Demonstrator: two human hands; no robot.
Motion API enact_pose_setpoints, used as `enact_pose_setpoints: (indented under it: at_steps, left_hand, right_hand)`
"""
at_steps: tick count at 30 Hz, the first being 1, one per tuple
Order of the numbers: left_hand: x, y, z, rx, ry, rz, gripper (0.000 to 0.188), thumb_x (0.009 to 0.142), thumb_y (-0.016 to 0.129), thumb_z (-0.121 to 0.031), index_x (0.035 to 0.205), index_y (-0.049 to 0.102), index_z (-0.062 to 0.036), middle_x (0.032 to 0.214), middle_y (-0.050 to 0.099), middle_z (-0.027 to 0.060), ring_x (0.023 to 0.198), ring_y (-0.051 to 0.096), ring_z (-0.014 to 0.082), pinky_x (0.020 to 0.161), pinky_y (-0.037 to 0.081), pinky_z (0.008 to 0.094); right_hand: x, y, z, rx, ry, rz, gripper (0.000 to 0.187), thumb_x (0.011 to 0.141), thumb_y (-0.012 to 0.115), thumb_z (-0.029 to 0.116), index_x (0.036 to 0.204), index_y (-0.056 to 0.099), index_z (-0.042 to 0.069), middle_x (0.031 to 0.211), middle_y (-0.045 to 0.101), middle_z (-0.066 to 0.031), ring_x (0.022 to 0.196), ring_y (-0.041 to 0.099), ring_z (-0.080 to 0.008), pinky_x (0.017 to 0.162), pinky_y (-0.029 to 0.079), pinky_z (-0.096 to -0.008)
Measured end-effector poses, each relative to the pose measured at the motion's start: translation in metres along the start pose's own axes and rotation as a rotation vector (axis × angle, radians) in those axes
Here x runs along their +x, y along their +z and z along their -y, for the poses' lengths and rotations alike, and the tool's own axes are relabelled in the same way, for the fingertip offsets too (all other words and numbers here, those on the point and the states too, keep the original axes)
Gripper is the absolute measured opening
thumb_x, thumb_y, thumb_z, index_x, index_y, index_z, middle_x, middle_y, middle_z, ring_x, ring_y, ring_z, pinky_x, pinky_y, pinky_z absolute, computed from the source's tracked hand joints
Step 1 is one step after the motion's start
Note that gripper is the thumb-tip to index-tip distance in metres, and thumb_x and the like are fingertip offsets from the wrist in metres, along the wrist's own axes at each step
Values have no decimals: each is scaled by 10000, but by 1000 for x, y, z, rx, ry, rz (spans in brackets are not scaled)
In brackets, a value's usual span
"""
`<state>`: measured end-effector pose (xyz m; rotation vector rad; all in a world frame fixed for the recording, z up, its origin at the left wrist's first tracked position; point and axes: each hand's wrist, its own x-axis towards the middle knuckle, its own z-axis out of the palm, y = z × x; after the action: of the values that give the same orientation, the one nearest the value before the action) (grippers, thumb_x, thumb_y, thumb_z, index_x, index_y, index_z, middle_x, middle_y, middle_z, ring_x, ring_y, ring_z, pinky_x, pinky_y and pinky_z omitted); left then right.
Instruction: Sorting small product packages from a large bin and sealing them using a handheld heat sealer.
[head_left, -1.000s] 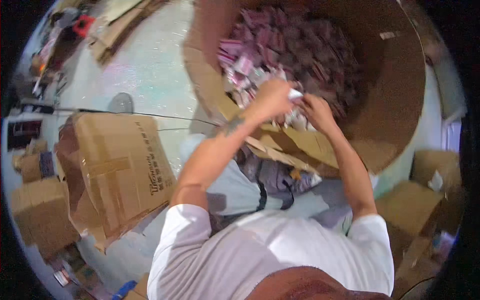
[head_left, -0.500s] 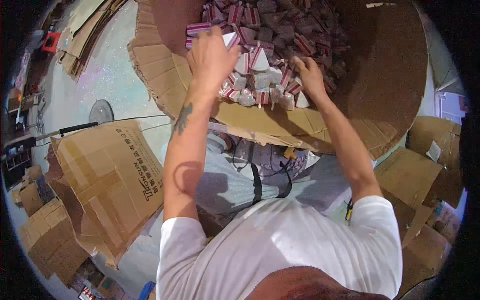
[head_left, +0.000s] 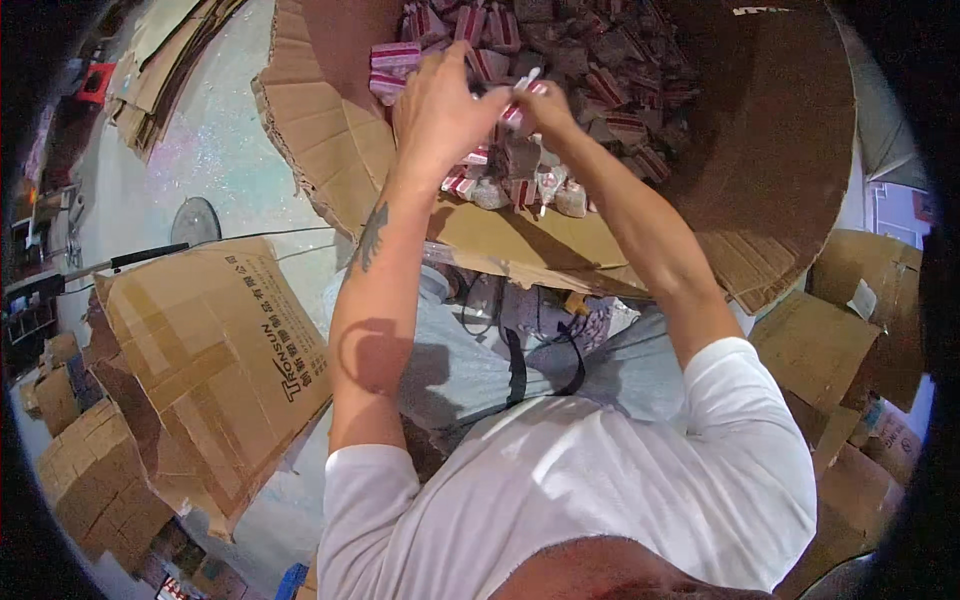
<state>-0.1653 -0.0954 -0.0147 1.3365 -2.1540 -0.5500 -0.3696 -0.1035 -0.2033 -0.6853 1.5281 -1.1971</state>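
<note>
Both hands are over a round-sided cardboard box (head_left: 480,232) holding a heap of pink-and-white striped cake-slice-shaped pieces (head_left: 502,30). My right hand (head_left: 550,108) pinches one small white-and-red piece (head_left: 516,108) by its end, close to my left thumb. My left hand (head_left: 440,108) is curled over the left part of the heap, back upward, its thumb stretched towards that piece. Whatever lies under its palm and fingers is hidden. Two pink striped pieces (head_left: 392,72) lie just left of its fingers. Some pieces look wrapped in clear, shiny film.
A flattened brown carton (head_left: 215,360) lies on the floor at the left, with folded cardboard sheets (head_left: 165,65) farther off. More cartons (head_left: 815,350) are stacked at the right. The box's torn rim (head_left: 285,130) flares out at the left.
My right hand has moved left from the right part of the heap to beside my left hand, now with a piece in its fingers. My left hand has shifted slightly right, its thumb extended.
</note>
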Motion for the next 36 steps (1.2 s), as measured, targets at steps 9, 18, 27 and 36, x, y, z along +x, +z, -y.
enact_pose_setpoints:
  at_steps: [9, 18, 27, 36]
  left_hand:
    - [-18, 20, -16, -520, 81, 481, 529, 834, 761, -241, 1243, 580, 43, 1059, 698, 129, 903, 654, 190, 824, 524, 341]
    - [-21, 20, -22, -155, 38, 447, 575, 828, 704, -363, 1201, 602, 62, 1075, 690, 276, 1032, 677, 392, 892, 519, 428]
    - [-7, 3, 12, -54, -223, 184, 487, 794, 701, -422, 1104, 705, -47, 1004, 715, 249, 991, 679, 424, 897, 517, 483]
    - [0, -14, -11, 85, -62, -394, 789, 799, 742, -290, 1442, 417, 33, 1344, 492, 296, 1236, 501, 437, 1050, 407, 445]
  right_hand:
    - [-142, -2, 126, 173, -56, 322, 288, 972, 655, 288, 1126, 592, 52, 955, 634, -44, 840, 611, -121, 712, 511, -292]
    - [-126, 2, 105, -165, -280, 239, 377, 958, 651, 402, 1026, 651, 31, 847, 626, -33, 804, 555, -107, 690, 447, -279]
    - [-60, -29, 33, -595, -590, -499, 608, 865, 734, 393, 1269, 548, -21, 1213, 586, -227, 1113, 575, -367, 968, 450, -434]
    - [-88, 27, -78, -1170, -430, -165, 715, 760, 769, 398, 1383, 540, 134, 1376, 547, -147, 1225, 550, -365, 990, 475, -431]
